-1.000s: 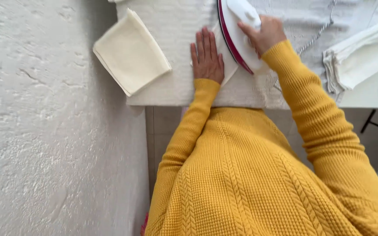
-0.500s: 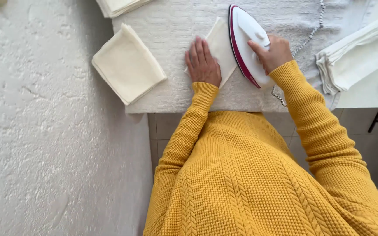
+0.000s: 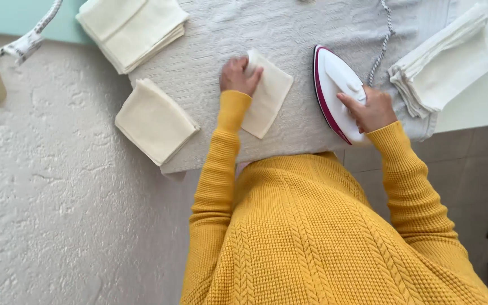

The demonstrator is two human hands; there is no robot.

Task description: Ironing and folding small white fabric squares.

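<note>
- The left hand (image 3: 237,76) is down on a small cream folded cloth (image 3: 266,96), fingers curled over its far corner, gripping that edge.
- That cloth lies flat on the grey padded ironing surface (image 3: 289,34), right in the middle, just in front of the person's yellow knitted sweater (image 3: 312,237).
- The right hand (image 3: 371,108) is closed around the handle of the white iron with a dark red rim (image 3: 334,90), which sits soleplate-down on the grey surface, just right of the cloth and apart from it.
- The iron's braided cord (image 3: 380,48) runs away up the board.
- To the left, one folded cream cloth (image 3: 155,121) rests at the board's edge; a bigger stack of cream cloths (image 3: 134,28) sits beyond it.
- Off to the right, a pile of white folded cloths (image 3: 444,62) lies near the iron-holding hand.
- A rough white wall (image 3: 57,197) fills the left side.
</note>
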